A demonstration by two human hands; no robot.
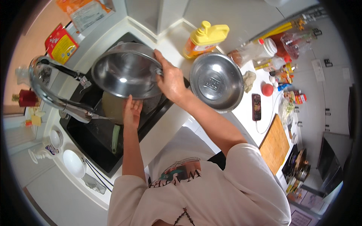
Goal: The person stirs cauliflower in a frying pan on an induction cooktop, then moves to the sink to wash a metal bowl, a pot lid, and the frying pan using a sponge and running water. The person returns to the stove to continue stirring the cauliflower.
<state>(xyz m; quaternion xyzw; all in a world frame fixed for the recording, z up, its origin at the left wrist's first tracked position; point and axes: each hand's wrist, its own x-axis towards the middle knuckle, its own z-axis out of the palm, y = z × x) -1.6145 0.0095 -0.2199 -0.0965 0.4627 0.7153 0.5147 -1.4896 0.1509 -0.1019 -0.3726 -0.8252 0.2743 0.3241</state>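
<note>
A large stainless steel bowl (127,72) is tilted over the dark sink (93,152). My right hand (171,82) grips its right rim. My left hand (132,113) holds its lower rim, one fingertip showing over the edge and the other fingers beneath. Below the bowl, partly hidden by it and my left hand, lies a round pale thing (110,106) in the sink. A light green handle (115,138) is just below that; whether they join I cannot tell. Water comes from the chrome faucet (51,96) to the left.
A second steel basin (216,82) stands right of the sink, beside a yellow jug with a pump top (205,39). Further right are a crumpled cloth (249,81), a smartphone (256,107) on a cable and a wooden cutting board (274,144). White bowls (74,163) line the sink's left side.
</note>
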